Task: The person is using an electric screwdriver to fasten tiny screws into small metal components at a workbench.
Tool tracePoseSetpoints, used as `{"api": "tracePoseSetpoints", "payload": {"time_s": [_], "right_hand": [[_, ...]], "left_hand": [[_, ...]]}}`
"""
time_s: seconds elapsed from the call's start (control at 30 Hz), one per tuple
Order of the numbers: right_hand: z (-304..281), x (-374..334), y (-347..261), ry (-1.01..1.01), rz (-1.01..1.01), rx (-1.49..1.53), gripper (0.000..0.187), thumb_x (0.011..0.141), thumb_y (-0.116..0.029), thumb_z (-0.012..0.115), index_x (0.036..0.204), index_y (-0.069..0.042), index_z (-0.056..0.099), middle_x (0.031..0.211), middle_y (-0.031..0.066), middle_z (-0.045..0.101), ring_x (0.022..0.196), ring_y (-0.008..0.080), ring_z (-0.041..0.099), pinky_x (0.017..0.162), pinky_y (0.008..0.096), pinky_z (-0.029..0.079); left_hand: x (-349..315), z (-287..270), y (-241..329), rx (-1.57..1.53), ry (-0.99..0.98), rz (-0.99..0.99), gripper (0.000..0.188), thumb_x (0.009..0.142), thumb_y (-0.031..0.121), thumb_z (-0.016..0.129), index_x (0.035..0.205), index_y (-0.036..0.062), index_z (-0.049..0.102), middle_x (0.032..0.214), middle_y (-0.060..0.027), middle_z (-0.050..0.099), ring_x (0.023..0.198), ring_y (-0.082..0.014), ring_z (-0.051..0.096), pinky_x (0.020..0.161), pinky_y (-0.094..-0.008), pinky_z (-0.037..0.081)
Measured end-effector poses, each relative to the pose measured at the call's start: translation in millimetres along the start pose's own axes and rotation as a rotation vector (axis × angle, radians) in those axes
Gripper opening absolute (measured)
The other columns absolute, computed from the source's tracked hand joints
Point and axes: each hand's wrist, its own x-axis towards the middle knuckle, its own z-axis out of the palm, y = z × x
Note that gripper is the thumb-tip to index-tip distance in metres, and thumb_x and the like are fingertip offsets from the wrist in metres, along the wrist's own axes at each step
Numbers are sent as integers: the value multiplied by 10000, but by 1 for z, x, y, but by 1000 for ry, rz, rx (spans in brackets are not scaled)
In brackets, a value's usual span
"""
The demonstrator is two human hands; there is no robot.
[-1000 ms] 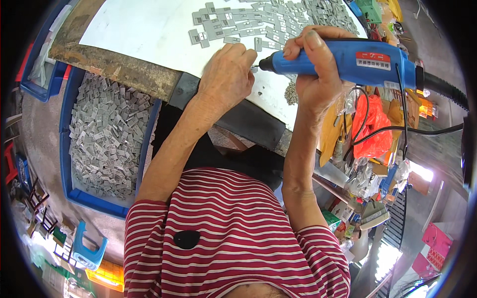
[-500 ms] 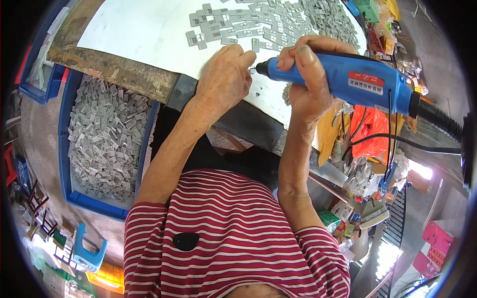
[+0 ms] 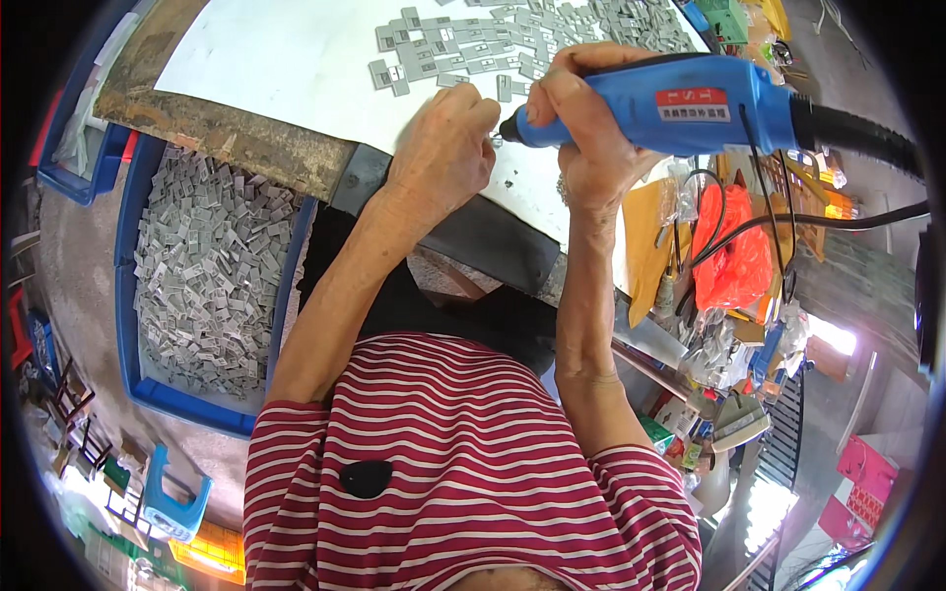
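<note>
My right hand (image 3: 596,118) is wrapped round a blue electric screwdriver (image 3: 655,103), which lies nearly level with its black nose pointing left. The nose meets a small shiny piece at the fingertips of my left hand (image 3: 445,138). Those left fingers are pinched together; most of what they hold is hidden behind them. Beyond both hands, many flat grey rectangular pieces (image 3: 434,49) with dark slots are spread in rows on a white sheet (image 3: 286,59). Farther back they lie in a denser heap.
A blue bin (image 3: 187,399) full of similar grey pieces (image 3: 212,266) stands left below the table's worn edge (image 3: 246,148). Black cables (image 3: 818,225) hang from the screwdriver at right, near a red plastic bag (image 3: 734,251). A blue stool (image 3: 177,497) is at lower left.
The screwdriver has swung about its nose: its rear end is higher in the picture, and my right hand rose with it. My left hand has barely shifted.
</note>
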Motion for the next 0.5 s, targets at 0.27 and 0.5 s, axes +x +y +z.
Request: {"api": "tracePoseSetpoints", "payload": {"time_s": [0.27,0.5], "right_hand": [[-9,10,-3,-163,99,260,147,701,65,567,840,71,522,687,135,546,513,184,544,488,296,465],[-13,0,1,-127,97,278,193,627,13,710,776,-34,598,672,15,597,601,79,558,545,205,456]], "left_hand": [[2,0,-1,10,25,56,133,606,-15,619,702,3,529,840,-104,474,860,-275,490,726,-357,446],[1,2,2,106,36,111,161,596,-9,612,703,3,492,815,-121,477,826,-285,492,715,-365,443]]}}
